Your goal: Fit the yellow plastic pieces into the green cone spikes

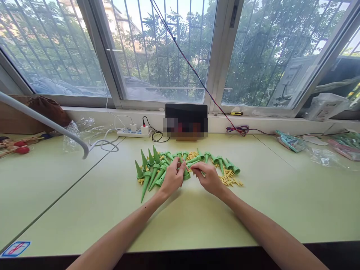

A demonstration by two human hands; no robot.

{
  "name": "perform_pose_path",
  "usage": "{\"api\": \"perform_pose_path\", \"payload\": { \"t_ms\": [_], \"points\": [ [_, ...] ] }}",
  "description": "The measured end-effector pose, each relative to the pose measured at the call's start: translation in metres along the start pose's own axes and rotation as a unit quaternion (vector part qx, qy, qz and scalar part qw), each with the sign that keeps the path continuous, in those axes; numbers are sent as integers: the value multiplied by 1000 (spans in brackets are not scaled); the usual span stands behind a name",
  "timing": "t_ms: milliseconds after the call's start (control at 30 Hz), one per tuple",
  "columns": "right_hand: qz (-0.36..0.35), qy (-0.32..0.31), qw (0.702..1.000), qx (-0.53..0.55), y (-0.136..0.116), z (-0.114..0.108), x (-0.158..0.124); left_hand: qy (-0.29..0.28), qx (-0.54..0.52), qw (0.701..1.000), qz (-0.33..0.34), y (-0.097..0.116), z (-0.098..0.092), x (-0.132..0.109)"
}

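Observation:
My left hand [172, 177] is closed around a green plastic spike [186, 174], a hollow cone whose wide ribbed end points towards me. Just to its right, my right hand [210, 179] pinches thumb and forefinger together near that spike. Whatever lies between those fingertips is too small to make out. More green spikes [154, 175] lie heaped to the left of my hands, some standing on their wide ends. Others [219, 160] lie behind and to the right. Small yellow plastic pieces [231, 179] are scattered beside my right hand, with more [192, 155] behind the spikes.
A dark screen [186, 112] stands at the back against the window ledge. Left of it is a power strip [134, 132] with white cables. Plastic packets [290, 141] lie at the back right. A white curved tube [47, 122] reaches in from the left.

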State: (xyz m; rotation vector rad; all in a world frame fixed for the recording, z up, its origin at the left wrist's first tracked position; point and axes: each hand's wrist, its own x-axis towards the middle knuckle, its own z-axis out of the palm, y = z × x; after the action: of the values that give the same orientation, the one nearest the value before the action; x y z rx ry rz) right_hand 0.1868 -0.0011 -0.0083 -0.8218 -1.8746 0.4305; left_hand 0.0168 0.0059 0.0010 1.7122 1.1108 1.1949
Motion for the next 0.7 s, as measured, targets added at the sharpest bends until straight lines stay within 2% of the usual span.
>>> {"api": "perform_pose_path", "payload": {
  "t_ms": [300,700],
  "points": [
    [20,4,1000,9,-1,-1,-1,6,25,1000,8,5,1,-1],
    [92,2,991,94,1,1,0,-8,16,1000,14,5,2,-3]
  ]
}}
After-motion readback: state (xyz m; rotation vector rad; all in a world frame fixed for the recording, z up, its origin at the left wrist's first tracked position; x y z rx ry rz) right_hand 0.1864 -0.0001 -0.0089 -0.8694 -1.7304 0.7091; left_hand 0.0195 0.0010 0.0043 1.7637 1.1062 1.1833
